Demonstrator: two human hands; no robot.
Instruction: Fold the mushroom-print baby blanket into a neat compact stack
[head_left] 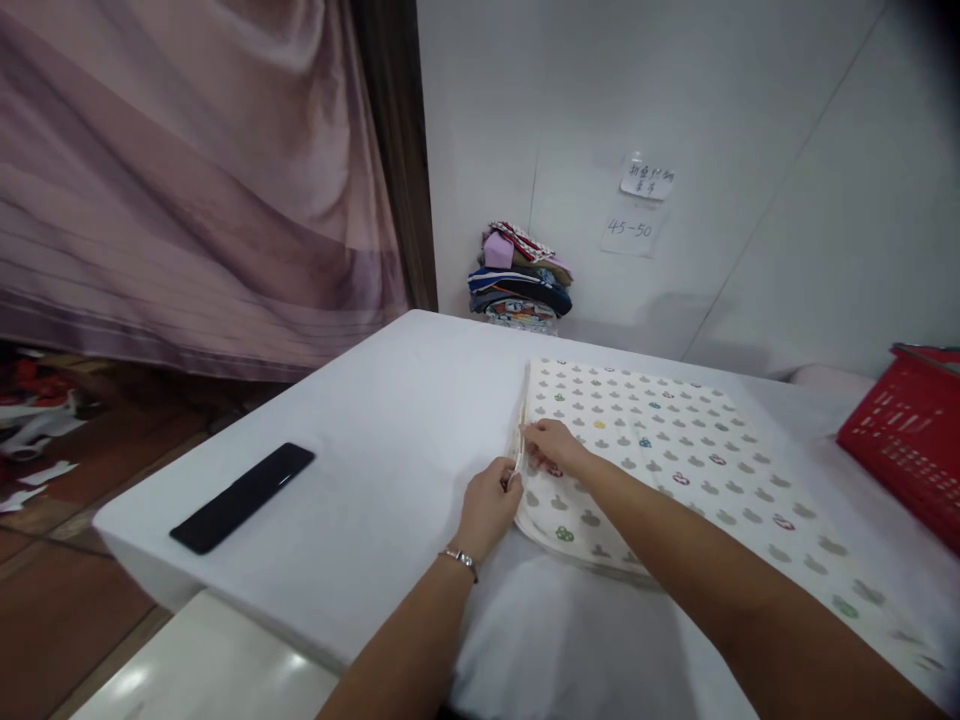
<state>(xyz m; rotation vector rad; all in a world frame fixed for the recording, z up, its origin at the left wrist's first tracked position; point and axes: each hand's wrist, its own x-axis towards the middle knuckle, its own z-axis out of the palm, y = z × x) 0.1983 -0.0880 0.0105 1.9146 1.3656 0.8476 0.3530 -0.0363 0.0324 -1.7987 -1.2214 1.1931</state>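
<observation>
Patterned cloth (634,405) on the tabletop (390,430): its left edge lies pinched in the fingers (496,470) of left hand (484,505) and right hand (557,444), the remainder extending rightward.

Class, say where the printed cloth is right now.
In the head view, the cloth lies on the right of the table, left of the basket, with the left hand and right hand at its left edge.

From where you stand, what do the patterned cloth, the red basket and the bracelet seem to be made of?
Patterned cloth: matte woven or knitted fabric, perhaps cotton; its layered edge curves softly.
Red basket: probably moulded plastic, evenly coloured, with openings through its side.
Bracelet: possibly metal, going by its silvery shine, but too small to be sure.
</observation>
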